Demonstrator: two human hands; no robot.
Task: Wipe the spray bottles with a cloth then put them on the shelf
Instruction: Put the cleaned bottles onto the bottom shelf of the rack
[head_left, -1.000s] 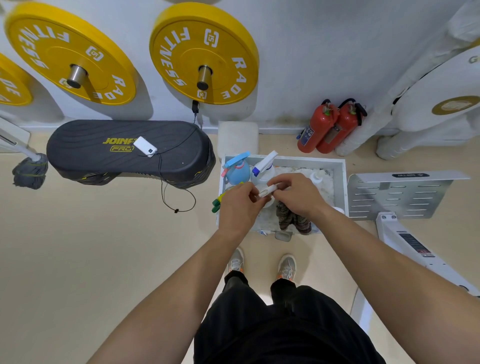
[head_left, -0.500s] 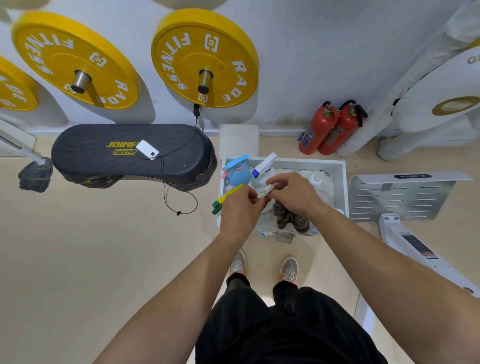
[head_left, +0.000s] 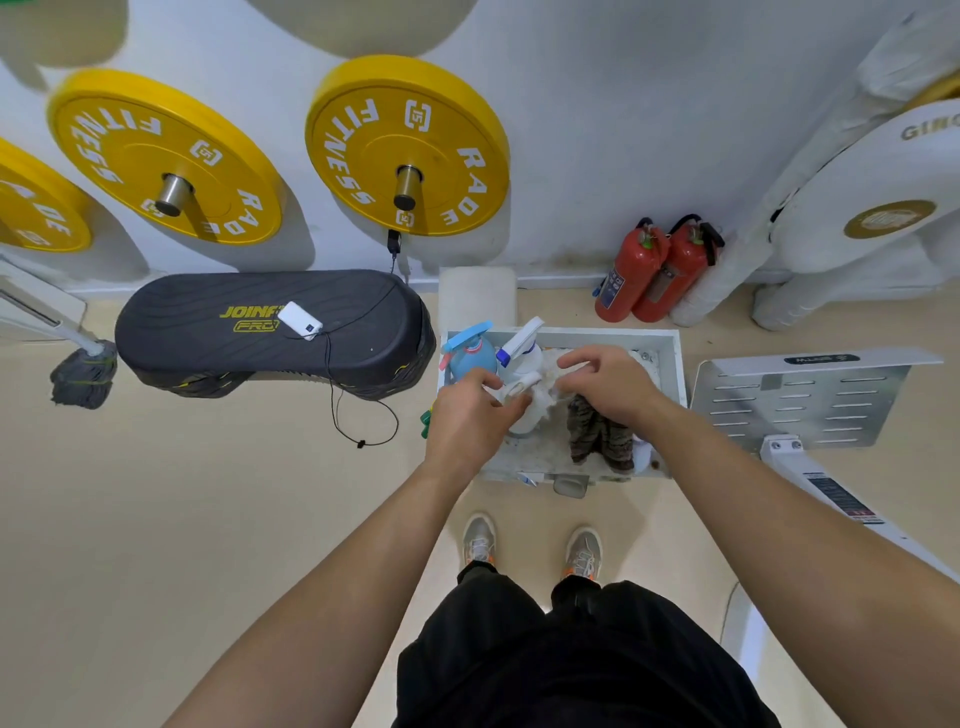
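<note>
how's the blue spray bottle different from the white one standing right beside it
The blue spray bottle has a blue body and a light blue trigger head; the white spray bottle has a white body and a white head with a dark blue nozzle. The blue one stands in the tray's back left corner, the white one to its right. Both are standing trigger sprayers.

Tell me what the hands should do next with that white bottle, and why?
Probably rub the white cloth along the white spray bottle. The left hand grips that bottle above the white tray, and the right hand has curled fingers at the cloth right beside it, so wiping looks unfinished.
</note>
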